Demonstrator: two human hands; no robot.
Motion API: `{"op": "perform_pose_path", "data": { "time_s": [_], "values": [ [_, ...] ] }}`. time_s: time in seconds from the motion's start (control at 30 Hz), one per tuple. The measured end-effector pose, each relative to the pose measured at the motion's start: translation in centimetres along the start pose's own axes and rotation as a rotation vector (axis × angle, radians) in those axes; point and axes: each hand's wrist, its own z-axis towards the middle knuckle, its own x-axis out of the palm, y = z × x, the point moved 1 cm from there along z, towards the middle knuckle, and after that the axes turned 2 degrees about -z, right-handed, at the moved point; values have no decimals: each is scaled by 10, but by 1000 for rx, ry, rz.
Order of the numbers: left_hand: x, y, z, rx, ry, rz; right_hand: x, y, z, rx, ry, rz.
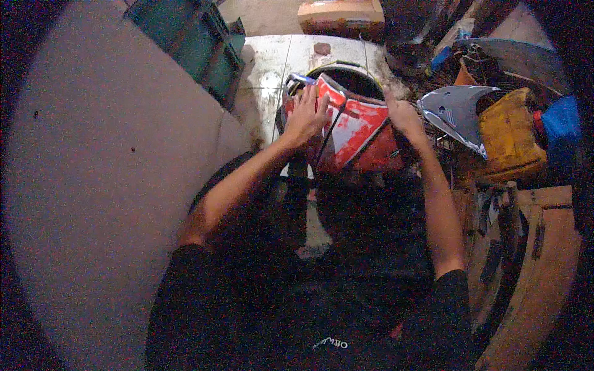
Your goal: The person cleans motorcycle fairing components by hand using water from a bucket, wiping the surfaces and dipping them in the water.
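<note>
A red and white motorcycle body panel (362,127) is tilted in front of me, with patchy, worn paint and dark lines across it. My left hand (304,116) lies on its upper left part, fingers stretched out over the surface. Around the panel's right edge, my right hand (405,117) is closed; its fingertips are partly hidden. Behind the panel shows the rim of a round dark tub (356,67). A small blue and white item (301,79) is just beyond my left fingers, too blurred to name.
A pale wall (111,173) runs along my left, with a green crate (192,43) beyond. At right are a grey body panel (455,111), a yellow jerrycan (513,133) and wooden furniture (544,247). A cardboard box (340,17) sits at the far end of the tiled floor (266,59).
</note>
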Motion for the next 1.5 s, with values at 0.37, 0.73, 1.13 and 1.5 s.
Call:
{"op": "perform_pose_path", "data": {
  "time_s": [0.37,0.73,1.13,1.5],
  "values": [
    [-40,-41,7,-198,6,-359,-10,-25,4,49,-116,-32],
    [-48,-72,-3,34,-84,-277,-16,-11,-16,42,-119,-31],
    [-61,-65,-5,-389,229,-403,-19,-4,-29,-233,-74,-77],
    [33,-2,5,-576,186,-417,-18,7,-31,-204,-18,-45]
  ]
}}
